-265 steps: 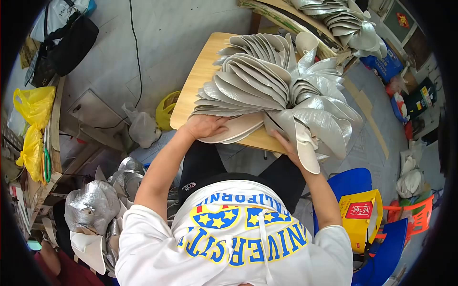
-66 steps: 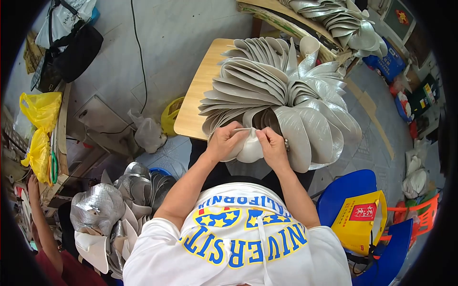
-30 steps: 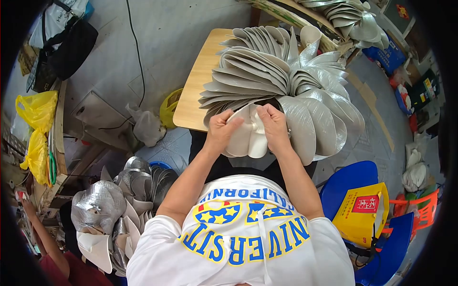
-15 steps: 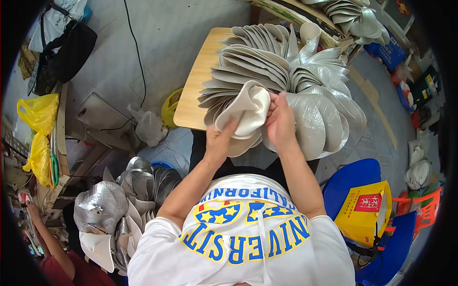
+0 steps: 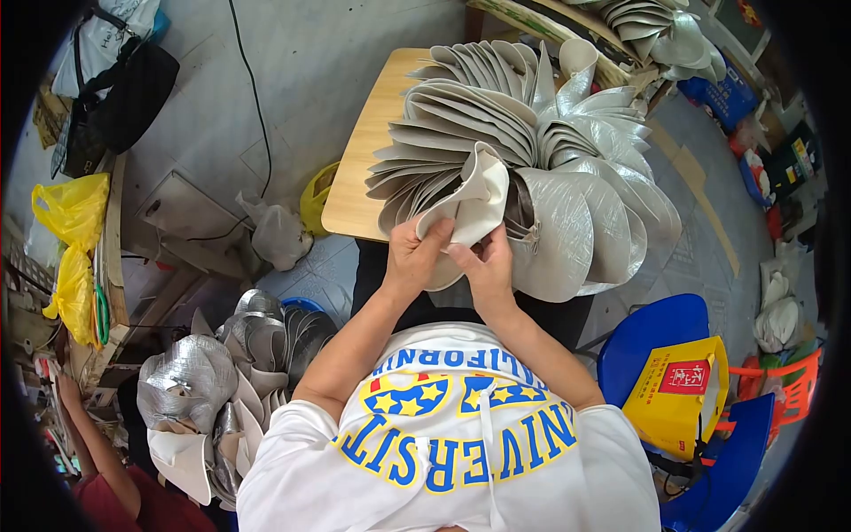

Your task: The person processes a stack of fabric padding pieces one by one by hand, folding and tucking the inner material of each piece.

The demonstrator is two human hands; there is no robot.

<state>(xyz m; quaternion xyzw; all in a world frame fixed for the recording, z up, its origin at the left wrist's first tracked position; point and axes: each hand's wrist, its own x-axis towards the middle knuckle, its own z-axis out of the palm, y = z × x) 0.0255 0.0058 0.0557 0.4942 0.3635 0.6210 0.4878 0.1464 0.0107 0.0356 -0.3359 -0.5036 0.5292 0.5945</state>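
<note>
Just below the upper centre, left hand: closed on the lower left edge of the off-white, curved, folded sheet piece [image 5: 486, 202], thumb on the near face; left hand [image 5: 413, 263].
Right hand [image 5: 488, 273]: at the piece's lower right edge, thumb pointing toward the left hand; whether it grips or only touches, I cannot tell.
Folded piece: above and between both hands, tilted, its top curling in front of the stack.
Fanned stack of grey, silver-faced curved sheets [image 5: 470, 120]: directly behind the piece, filling the upper centre and spreading right.
Light wooden tabletop [image 5: 365, 168]: beneath the stack, bare at its left side.
White printed T-shirt [image 5: 452, 434]: lower centre, below the hands.
Heap of silver and pale curved pieces [image 5: 186, 377]: lower left.
Maroon-sleeved co-worker's arm [image 5: 96, 439]: far lower left.
Yellow bag with a red label [image 5: 669, 395]: lower right, on a blue plastic chair [image 5: 654, 330].
Yellow plastic bag [image 5: 73, 217]: left edge.
</note>
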